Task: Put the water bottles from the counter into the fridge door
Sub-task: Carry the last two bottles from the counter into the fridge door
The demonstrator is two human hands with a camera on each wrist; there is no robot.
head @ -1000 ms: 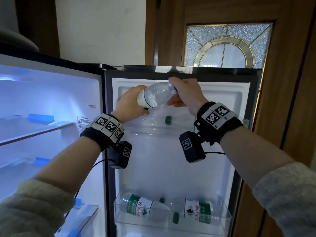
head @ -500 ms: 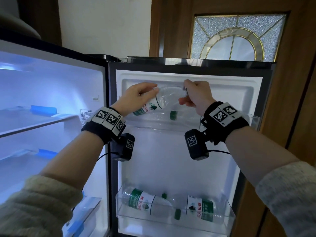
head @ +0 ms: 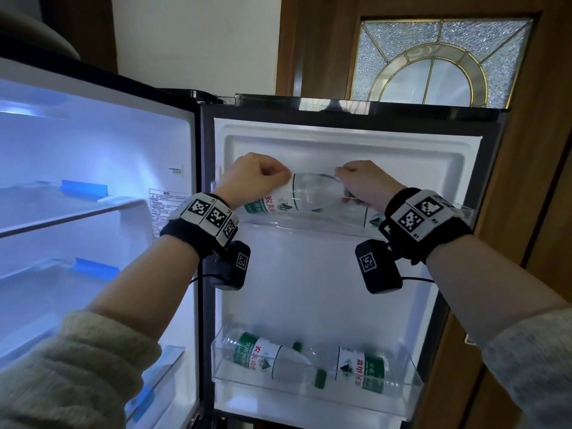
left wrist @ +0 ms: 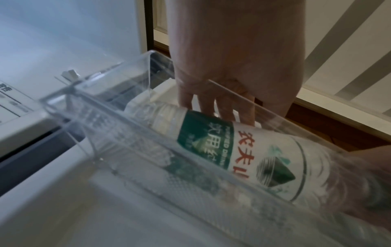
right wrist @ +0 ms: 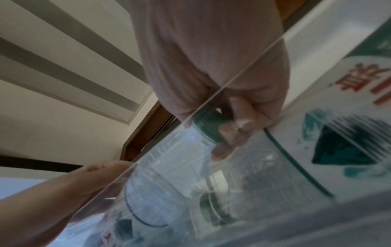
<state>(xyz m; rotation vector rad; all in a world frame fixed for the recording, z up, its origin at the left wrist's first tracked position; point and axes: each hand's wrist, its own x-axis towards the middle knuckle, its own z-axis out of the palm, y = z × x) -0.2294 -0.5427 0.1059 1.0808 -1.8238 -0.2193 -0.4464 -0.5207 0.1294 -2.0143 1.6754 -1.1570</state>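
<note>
Bottle lying sideways along upper door shelf; left hand gripping base, right hand pinching cap, equally near.

A brown wooden door stands behind the fridge, with a patterned glass window framed in gold strips. Inside the lit fridge compartment, glass shelves carry blue clips, and a printed sticker is on its side wall.
</note>
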